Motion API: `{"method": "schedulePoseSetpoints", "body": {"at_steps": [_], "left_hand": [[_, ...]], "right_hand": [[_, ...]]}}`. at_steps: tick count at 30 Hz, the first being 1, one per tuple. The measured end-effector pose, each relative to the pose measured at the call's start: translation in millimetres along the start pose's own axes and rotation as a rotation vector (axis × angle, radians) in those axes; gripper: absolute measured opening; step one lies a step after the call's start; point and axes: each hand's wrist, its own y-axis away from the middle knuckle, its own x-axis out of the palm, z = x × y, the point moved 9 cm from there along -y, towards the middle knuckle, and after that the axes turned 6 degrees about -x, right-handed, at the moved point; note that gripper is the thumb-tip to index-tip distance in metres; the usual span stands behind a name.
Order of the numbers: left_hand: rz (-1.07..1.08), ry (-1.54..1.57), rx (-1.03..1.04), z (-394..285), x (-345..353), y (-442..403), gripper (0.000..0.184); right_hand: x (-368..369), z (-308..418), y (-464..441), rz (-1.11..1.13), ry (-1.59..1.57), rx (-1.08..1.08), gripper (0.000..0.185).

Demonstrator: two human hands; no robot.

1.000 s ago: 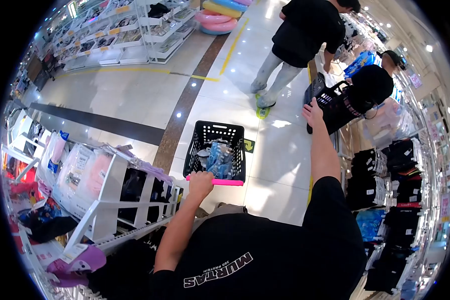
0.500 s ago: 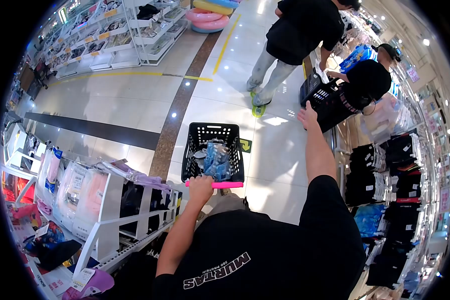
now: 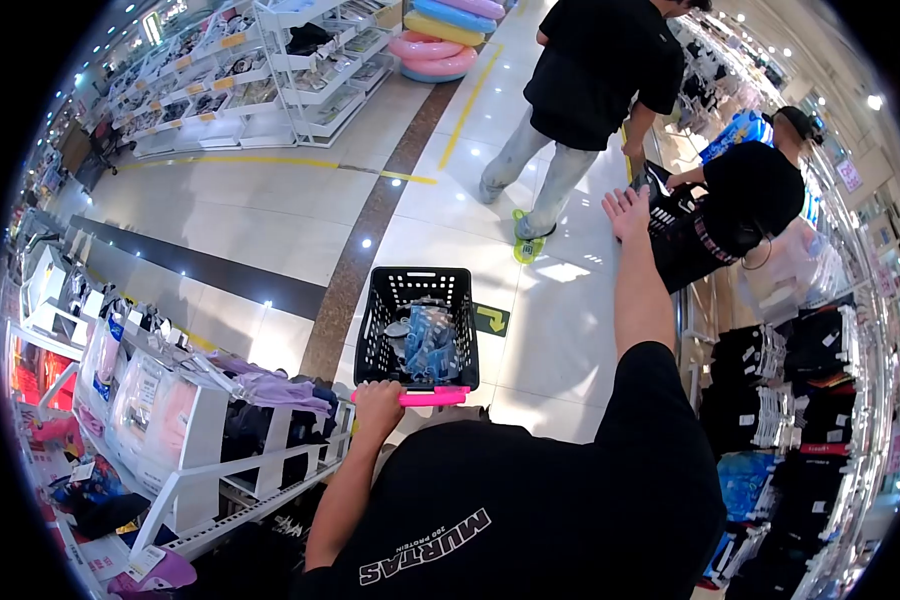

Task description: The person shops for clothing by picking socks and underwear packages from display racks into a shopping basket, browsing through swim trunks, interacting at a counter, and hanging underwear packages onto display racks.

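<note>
My left hand (image 3: 380,406) is wrapped around the bright pink handle (image 3: 436,398) of a black plastic shopping basket (image 3: 419,277) with perforated walls. Inside the basket lie blue-printed clear packages (image 3: 430,345) and some greyish-silver items whose kind I cannot make out. Stretched far forward on the right, my right hand (image 3: 626,212) has its fingers spread and holds nothing. It appears close to another black basket (image 3: 673,212) beside two people; whether it touches anything there I cannot tell.
A person in a black top (image 3: 602,80) stands ahead, and another black-clad person (image 3: 755,190) is at the right. White racks with packaged goods (image 3: 150,400) line the left. Dark hanging clothing (image 3: 740,375) fills the right. Stacked swim rings (image 3: 435,50) stand further ahead.
The basket has shifted slightly left and lower in view, with my left hand still on its handle. My right hand's fingers have spread wider and it has moved slightly up and right.
</note>
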Motion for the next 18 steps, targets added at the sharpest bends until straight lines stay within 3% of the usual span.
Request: {"method": "schedulePoseSetpoints", "body": {"at_steps": [6,11,15,18], "left_hand": [[0.019,-0.004,-0.063,1.6,4.0,-16.2,0.02],[0.065,-0.023,-0.07,0.5,6.3,-37.0,0.022],[0.091,-0.003,-0.07,2.6,6.2,-54.2,0.026],[0.071,-0.005,-0.077,-0.1,5.5,-63.8,0.027]], "right_hand": [[52.4,16.4,-37.2,0.053,-0.1,0.004,0.095],[82.9,34.4,-83.7,0.171,-0.181,-0.014,0.097],[117.1,59.6,-89.4,0.083,-0.122,-0.064,0.094],[136.9,63.9,-113.3,0.207,-0.184,-0.048,0.093]]}}
